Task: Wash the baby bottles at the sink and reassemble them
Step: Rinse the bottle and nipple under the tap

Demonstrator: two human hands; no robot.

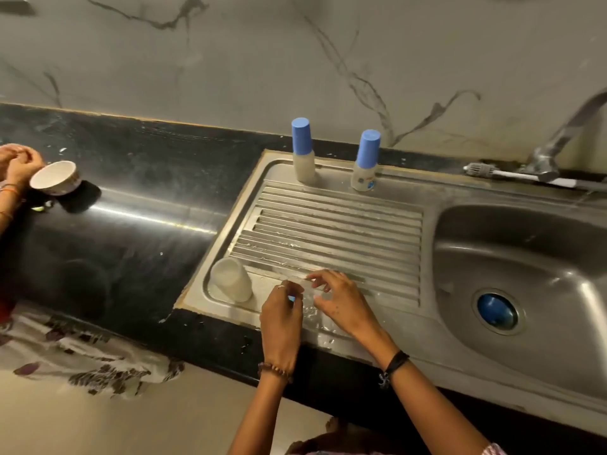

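Observation:
Two baby bottles with blue caps stand upright at the back of the steel drainboard, one on the left and one on the right. At the drainboard's front edge my left hand and my right hand hold a small clear bottle part between them. A bit of blue shows by my left fingers. A clear bottle body stands upside down just left of my hands. A blue piece sits in the sink drain.
The sink bowl lies to the right, with the tap and a bottle brush on the back ledge. At far left another person's hands are beside a white bowl on the black counter.

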